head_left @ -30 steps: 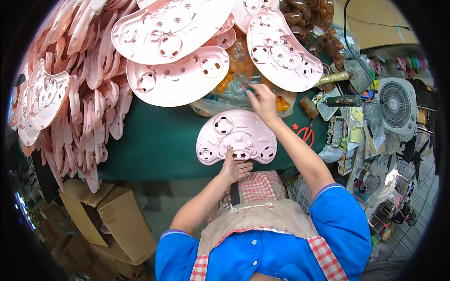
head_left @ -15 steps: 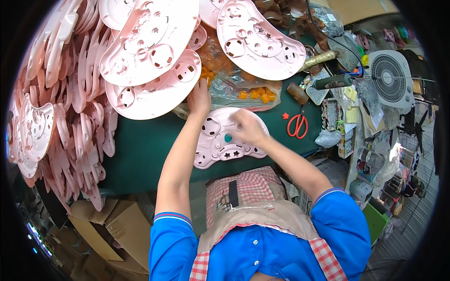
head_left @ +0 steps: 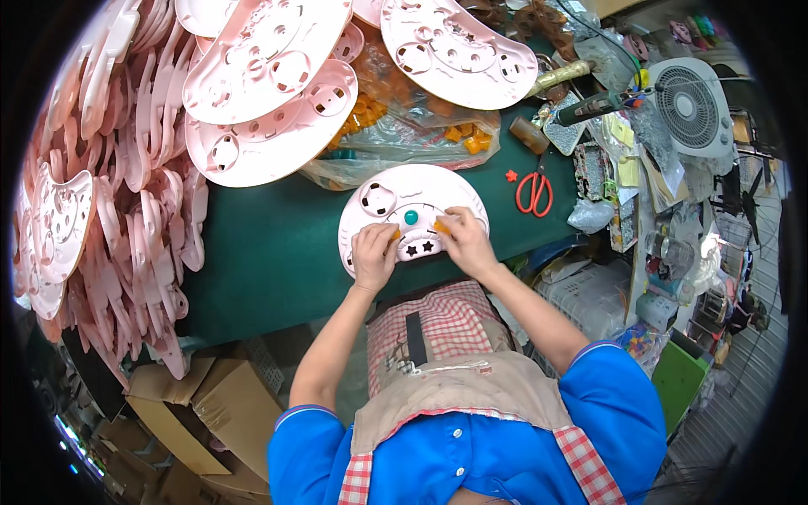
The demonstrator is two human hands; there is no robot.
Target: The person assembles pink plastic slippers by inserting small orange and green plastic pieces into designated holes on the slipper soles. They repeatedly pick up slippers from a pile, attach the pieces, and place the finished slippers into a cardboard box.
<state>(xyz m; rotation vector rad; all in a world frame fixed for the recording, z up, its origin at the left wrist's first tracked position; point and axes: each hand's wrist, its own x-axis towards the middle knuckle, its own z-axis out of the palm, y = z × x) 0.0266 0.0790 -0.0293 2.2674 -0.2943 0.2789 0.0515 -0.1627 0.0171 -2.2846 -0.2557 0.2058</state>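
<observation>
A pink moulded plastic panel (head_left: 427, 181) lies in front of me, curved edge facing away, with round recesses and star-shaped holes. A round green button (head_left: 411, 217) sits near its middle. On the panel's left part, the fingers of my left hand (head_left: 373, 254) are closed on a small orange plastic piece (head_left: 396, 233). My right hand (head_left: 468, 242) pinches another orange piece (head_left: 440, 225) to the right of the button. Both pieces are partly covered by my fingertips, and I cannot tell how far each sits in the panel.
Beyond the panel, a clear plastic bag (head_left: 387, 164) holds orange pieces (head_left: 471, 137). More pink panels (head_left: 252, 156) overlap at the back, with a tall stack (head_left: 156, 252) on the left. Red-handled scissors (head_left: 534, 194), a dark green-handled tool (head_left: 587, 108) and a fan (head_left: 692, 108) are on the right.
My left hand has come back from the bag to the panel's left part with an orange piece. My right hand has moved slightly nearer me. The view has shifted a little.
</observation>
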